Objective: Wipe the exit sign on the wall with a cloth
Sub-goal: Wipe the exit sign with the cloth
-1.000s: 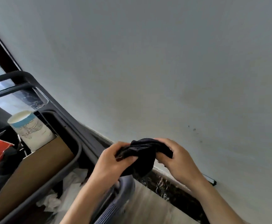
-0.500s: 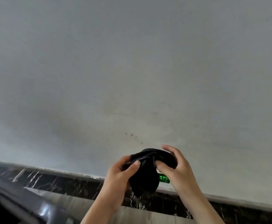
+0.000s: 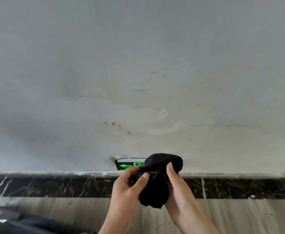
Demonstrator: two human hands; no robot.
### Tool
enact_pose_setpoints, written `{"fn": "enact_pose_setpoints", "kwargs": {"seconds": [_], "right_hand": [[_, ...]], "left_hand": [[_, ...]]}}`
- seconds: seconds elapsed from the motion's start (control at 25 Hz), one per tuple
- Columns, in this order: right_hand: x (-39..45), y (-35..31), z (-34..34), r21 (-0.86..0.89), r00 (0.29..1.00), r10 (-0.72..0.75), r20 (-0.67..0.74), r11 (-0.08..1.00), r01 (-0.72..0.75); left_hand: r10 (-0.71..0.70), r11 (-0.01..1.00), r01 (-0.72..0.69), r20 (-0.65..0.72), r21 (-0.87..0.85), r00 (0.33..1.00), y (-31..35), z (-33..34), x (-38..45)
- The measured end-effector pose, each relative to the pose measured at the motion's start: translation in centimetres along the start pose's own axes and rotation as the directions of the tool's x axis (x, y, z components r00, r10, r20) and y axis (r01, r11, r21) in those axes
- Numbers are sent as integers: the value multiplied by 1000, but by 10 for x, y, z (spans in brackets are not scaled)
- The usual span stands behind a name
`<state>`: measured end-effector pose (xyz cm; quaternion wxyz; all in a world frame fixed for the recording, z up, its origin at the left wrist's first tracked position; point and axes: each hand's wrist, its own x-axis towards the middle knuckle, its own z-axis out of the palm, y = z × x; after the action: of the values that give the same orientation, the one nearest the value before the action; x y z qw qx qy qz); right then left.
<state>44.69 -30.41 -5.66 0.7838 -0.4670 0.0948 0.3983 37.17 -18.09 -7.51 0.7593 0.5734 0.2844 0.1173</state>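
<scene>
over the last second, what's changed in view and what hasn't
The view swung right, off the cart and along the wall, so the green exit sign now shows low on the wall, just above the dark marble skirting. The cart has dropped out of view except for a dark blur at the lower left. Unchanged: the left hand and right hand both still grip the bunched black cloth.

Cloth [image 3: 157,181] betw both hands, in front of exit sign [image 3: 129,164], low on wall [image 3: 138,65]

Exit sign [image 3: 127,164]: green left arrow, pictogram partly hidden; no legible text.
</scene>
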Motion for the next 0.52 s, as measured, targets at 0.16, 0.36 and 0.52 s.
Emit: {"fn": "enact_pose_setpoints", "kwargs": {"seconds": [0.16, 0.36, 0.52], "right_hand": [[58, 42, -43, -51, 996, 65, -65, 996, -69], [133, 105, -95, 7, 978, 149, -144, 989, -150], [192, 151, -129, 36, 977, 117, -177, 993, -113]], "left_hand": [[-51, 997, 53, -32, 50, 998, -75, -13, 34], [-108, 989, 122, -155, 81, 982, -173, -32, 87], [-93, 994, 102, -174, 39, 980, -230, -52, 135]]}}
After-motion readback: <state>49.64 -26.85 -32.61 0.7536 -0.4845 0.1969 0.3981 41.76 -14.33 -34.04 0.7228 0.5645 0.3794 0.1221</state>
